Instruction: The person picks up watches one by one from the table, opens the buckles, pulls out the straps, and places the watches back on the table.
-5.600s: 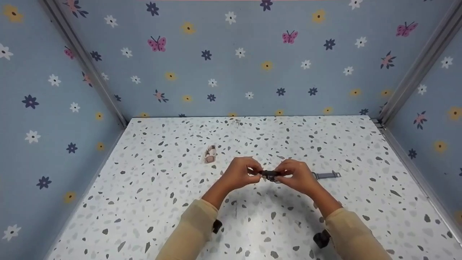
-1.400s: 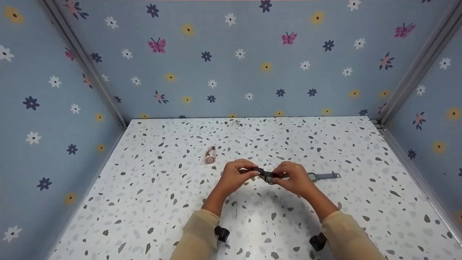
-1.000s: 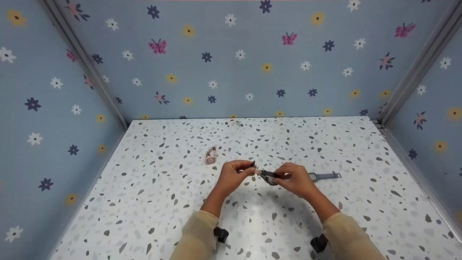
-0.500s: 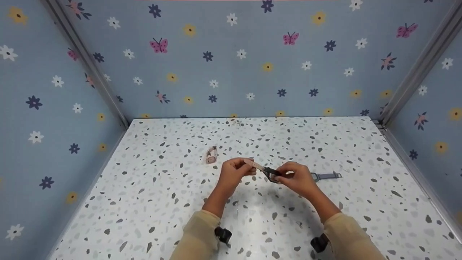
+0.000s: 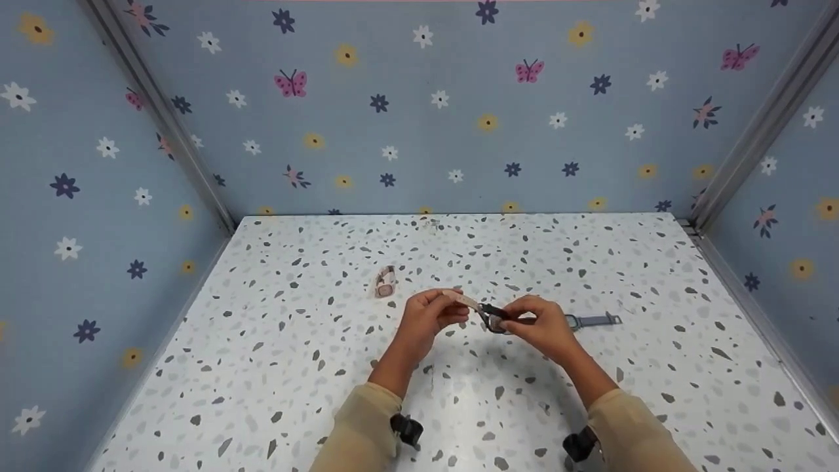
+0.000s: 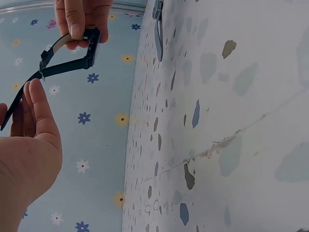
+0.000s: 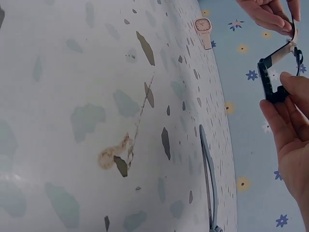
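A black wristwatch [image 5: 493, 311] with a pale-lined strap is up between both hands in the head view. My left hand [image 5: 419, 321] pinches the strap's free end, which slants up to the left with its pale side showing. My right hand [image 5: 541, 322] grips the watch near its case, thumb against forefinger. In the left wrist view the two strap halves meet at the buckle [image 6: 42, 71], just beyond the left fingertips. Seen from the right wrist, the case [image 7: 264, 79] stands edge-on beside the right fingers, so its dial is hidden.
A pink wristwatch [image 5: 385, 283] lies on the speckled white table [image 5: 295, 367], behind and left of the hands. Partly behind the right hand lies a grey-blue wristwatch [image 5: 595, 320], its strap stretched rightward. Blue flowered panels [image 5: 419, 118] enclose the back and sides.
Since the oldest frame my left hand has drawn a little left, and the strap end has come out to show its pale side. My right hand has stayed nearly in place.
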`<move>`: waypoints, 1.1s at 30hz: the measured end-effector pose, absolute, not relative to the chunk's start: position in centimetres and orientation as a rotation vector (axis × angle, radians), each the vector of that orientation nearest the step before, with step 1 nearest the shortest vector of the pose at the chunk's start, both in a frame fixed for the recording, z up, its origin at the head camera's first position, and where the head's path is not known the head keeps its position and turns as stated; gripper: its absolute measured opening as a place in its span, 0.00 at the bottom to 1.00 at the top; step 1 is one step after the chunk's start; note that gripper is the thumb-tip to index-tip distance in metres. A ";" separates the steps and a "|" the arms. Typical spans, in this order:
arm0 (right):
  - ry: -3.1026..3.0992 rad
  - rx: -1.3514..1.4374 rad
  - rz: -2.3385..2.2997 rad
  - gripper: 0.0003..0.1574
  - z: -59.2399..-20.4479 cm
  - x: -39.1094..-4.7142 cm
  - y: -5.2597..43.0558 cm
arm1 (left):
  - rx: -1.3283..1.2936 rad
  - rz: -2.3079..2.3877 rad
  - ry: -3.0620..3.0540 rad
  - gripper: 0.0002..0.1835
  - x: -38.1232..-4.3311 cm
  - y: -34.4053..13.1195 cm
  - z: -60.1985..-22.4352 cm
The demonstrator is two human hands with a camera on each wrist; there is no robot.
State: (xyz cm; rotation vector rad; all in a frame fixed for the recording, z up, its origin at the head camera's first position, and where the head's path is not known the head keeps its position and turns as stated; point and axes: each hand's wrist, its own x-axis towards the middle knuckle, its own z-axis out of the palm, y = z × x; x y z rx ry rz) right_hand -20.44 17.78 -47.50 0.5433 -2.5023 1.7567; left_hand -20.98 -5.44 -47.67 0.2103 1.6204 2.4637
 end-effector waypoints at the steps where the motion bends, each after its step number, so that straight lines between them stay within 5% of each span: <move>1: -2.511 0.539 1.762 0.10 -47.1 -20.2 17.7 | 0.210 2.471 1.604 0.15 -20.9 -5.4 -47.7; 17: -2.517 0.624 1.589 0.17 -48.8 -21.1 17.6 | 0.216 2.509 1.521 0.16 -20.6 -4.9 -47.1; 33: -2.370 0.807 1.385 0.07 -47.7 -21.3 16.5 | 0.247 2.482 1.539 0.14 -20.7 -4.7 -47.2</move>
